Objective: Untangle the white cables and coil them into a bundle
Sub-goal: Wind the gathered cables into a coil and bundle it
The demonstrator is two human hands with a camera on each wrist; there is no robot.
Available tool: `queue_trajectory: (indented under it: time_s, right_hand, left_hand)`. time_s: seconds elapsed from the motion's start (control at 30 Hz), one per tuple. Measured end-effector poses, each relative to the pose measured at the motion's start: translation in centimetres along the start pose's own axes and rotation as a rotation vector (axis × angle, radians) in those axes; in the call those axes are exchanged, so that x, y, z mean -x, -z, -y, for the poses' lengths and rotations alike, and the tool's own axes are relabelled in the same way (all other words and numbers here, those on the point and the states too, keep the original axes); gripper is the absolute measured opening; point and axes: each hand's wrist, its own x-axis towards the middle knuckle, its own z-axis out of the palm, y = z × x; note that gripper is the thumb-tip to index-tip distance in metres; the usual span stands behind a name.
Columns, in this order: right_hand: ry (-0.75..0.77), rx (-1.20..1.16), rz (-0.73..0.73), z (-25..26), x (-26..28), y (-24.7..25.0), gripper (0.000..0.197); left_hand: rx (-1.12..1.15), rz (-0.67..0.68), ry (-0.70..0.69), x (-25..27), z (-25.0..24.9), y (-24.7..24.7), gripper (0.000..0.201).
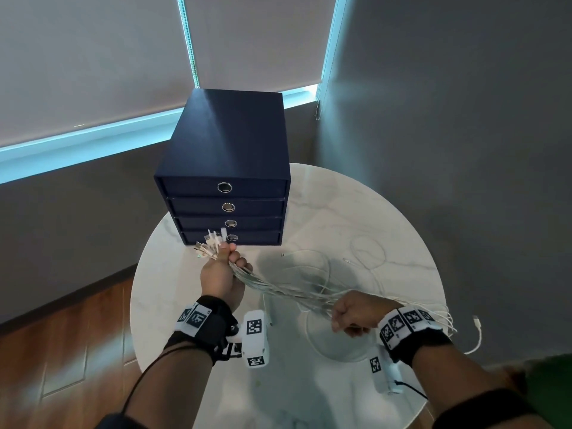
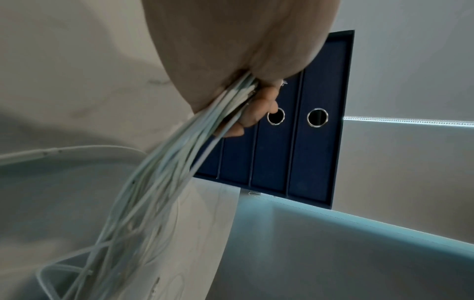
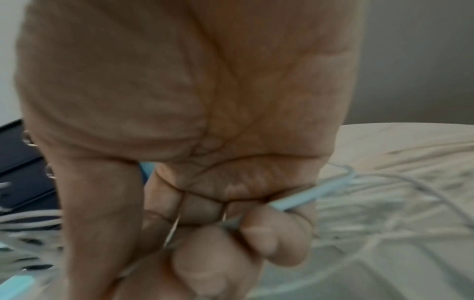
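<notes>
Several white cables point(image 1: 288, 289) run as one strand between my two hands above the round table. My left hand point(image 1: 221, 274) grips the strand near its plug ends point(image 1: 210, 243), which fan out above the fist. In the left wrist view the cables point(image 2: 164, 178) leave the curled fingers point(image 2: 254, 113) and trail down. My right hand point(image 1: 356, 311) is closed round the same strand lower down; in the right wrist view a cable point(image 3: 307, 196) passes under its curled fingers point(image 3: 271, 241). Loose cable loops point(image 1: 368, 252) and a free plug end point(image 1: 476, 322) lie beyond.
A dark blue drawer unit point(image 1: 226, 168) with ring pulls stands at the back of the white marble table point(image 1: 325, 397), just beyond my left hand. Grey walls and window blinds lie behind. Wooden floor point(image 1: 62, 351) shows to the left.
</notes>
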Motion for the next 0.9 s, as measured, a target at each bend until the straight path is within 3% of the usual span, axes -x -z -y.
queue_trajectory:
  time_s: [0.23,0.37,0.43,0.53,0.67,0.8,0.9]
  right_hand:
    - [-0.033,-0.064,-0.047,-3.2,-0.3,0.1,0.009]
    - [0.02,-0.082,-0.099,-3.8,-0.3,0.0,0.02]
    - [0.049,-0.054,-0.222,-4.5,0.4,1.1,0.02]
    - [0.059,-0.082,-0.523,-6.6,2.1,4.2,0.016]
    - [-0.069,-0.044,-0.879,-8.0,6.0,9.0,0.011]
    - [-0.174,0.094,-1.089,-7.7,9.9,12.1,0.02]
    - [-0.287,0.157,-1.152,-8.6,11.1,13.4,0.024]
  left_hand:
    - [-0.015,0.005,-0.034,0.1,0.6,0.2,0.029]
    - [-0.005,-0.025,-0.053,0.1,0.3,0.4,0.028]
    - [0.025,-0.041,-0.049,-0.1,-0.2,0.6,0.03]
    - [0.059,-0.058,-0.055,-0.3,-1.0,0.9,0.033]
    - [0.046,-0.056,-0.067,-0.1,-0.9,0.8,0.033]
    - [0.033,-0.045,-0.074,0.2,-0.6,0.0,0.033]
    - [0.037,-0.039,-0.082,0.1,-0.8,-0.4,0.034]
